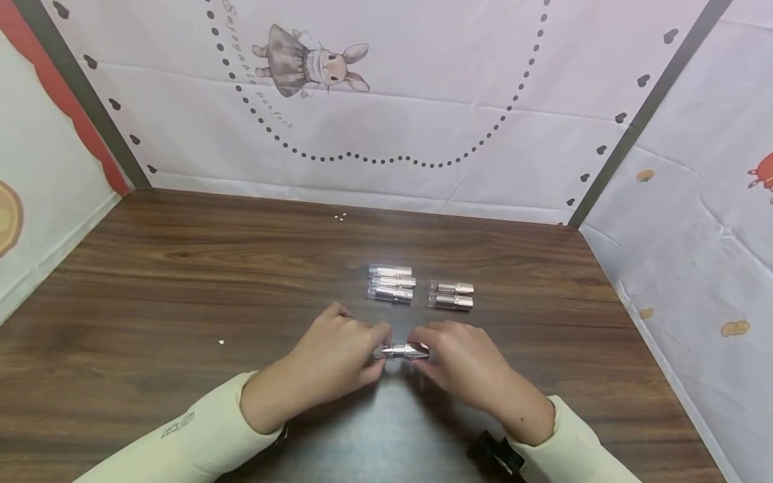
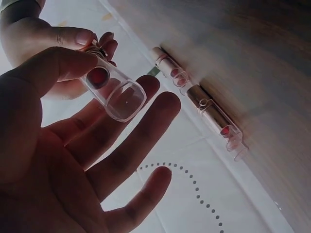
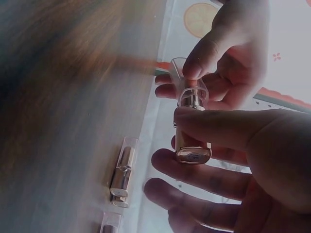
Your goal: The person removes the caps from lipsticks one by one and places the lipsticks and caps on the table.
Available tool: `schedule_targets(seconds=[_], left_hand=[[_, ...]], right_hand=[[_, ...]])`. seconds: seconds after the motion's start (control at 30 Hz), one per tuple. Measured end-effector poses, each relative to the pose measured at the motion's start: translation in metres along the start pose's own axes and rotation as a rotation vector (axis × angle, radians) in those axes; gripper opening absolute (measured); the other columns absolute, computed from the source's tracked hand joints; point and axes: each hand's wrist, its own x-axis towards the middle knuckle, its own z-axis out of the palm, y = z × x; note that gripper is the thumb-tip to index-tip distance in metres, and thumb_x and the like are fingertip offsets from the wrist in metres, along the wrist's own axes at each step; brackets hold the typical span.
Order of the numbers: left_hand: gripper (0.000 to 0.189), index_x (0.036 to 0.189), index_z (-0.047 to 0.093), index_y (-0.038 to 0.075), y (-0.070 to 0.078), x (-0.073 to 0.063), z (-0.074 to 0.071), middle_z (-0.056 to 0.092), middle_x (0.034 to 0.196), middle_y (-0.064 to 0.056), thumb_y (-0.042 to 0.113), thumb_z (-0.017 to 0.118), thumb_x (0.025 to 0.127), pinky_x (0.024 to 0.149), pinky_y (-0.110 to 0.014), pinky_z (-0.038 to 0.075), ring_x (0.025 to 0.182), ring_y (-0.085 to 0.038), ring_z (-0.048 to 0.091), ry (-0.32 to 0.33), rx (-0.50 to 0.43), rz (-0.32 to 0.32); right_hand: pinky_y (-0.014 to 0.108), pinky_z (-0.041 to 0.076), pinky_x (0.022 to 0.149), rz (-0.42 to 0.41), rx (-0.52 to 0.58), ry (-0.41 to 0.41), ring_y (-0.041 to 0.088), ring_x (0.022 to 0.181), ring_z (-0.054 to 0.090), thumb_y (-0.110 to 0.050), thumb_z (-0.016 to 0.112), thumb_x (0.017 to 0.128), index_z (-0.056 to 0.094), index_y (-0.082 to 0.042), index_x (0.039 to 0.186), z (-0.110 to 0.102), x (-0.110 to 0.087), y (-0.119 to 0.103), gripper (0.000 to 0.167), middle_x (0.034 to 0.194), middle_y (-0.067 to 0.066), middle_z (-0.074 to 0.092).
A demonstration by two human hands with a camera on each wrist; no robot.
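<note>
Between my two hands is a lipstick (image 1: 398,351) with a shiny metallic base and a clear cap (image 2: 127,102). My left hand (image 1: 338,352) pinches the clear cap between thumb and index finger, its other fingers spread. The metallic base (image 3: 190,138) is pinched by my right hand (image 1: 465,362), thumb on top. In the left wrist view a red bullet (image 2: 98,76) shows through the cap. The right wrist view has the cap around the upper part of the lipstick; whether it is fully seated I cannot tell.
Beyond the hands, three capped lipsticks (image 1: 391,294) lie side by side on the wooden table (image 1: 181,288), with two more lipsticks (image 1: 451,302) to their right. Small white bits (image 1: 221,342) lie at the left and more near the back. Printed cloth (image 1: 417,100) walls the table.
</note>
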Motion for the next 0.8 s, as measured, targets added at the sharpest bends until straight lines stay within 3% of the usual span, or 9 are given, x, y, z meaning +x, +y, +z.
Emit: schedule_targets(seconds=[0.3,0.8], left_hand=[[0.023,0.091,0.067,0.021,-0.0018,0.0025,0.0035,0.060,0.085,0.006,0.034,0.081,0.077,0.061,-0.030,0.047,0.069,-0.012,0.058,0.002,-0.017,-0.015],[0.027,0.091,0.066,0.019,-0.0011,0.0034,0.0032,0.062,0.078,0.006,0.039,0.081,0.079,0.050,-0.028,0.042,0.055,-0.008,0.051,-0.068,-0.028,-0.039]], right_hand=[[0.025,0.049,0.058,0.028,0.002,-0.072,0.005,0.070,0.062,-0.023,0.080,0.084,0.068,-0.017,0.095,-0.0015,0.0007,0.0041,0.017,0.081,-0.009,0.069],[0.024,0.048,0.054,0.045,0.010,-0.149,0.006,0.066,0.063,-0.021,0.078,0.086,0.066,-0.017,0.094,-0.0001,-0.0002,0.0078,0.016,0.080,-0.006,0.071]])
